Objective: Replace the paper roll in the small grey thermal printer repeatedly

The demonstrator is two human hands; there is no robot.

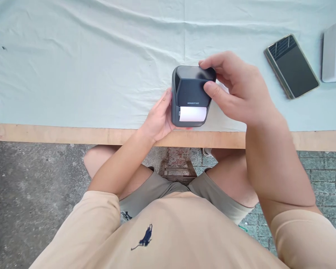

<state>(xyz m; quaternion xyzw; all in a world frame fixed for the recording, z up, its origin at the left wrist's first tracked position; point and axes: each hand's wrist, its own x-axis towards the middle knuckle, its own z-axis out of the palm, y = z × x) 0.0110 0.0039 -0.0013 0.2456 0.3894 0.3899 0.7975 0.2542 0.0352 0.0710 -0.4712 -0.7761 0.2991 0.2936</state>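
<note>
1. The dark printer (194,92) is in the person's hands over the pale cloth (81,71)
2. The left hand (159,117) cups its left side and underside; the right hand (238,87) sets thumb and forefinger at its upper right, whether pinching cannot be told
3. Likely rigid, fairly light, smooth; best held by its sides, off the paper roll (193,114)

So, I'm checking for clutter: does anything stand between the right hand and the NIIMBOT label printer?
Nothing visible: the right hand is at the upper right of the NIIMBOT label printer; the smartphone lies aside, farther right.
</note>
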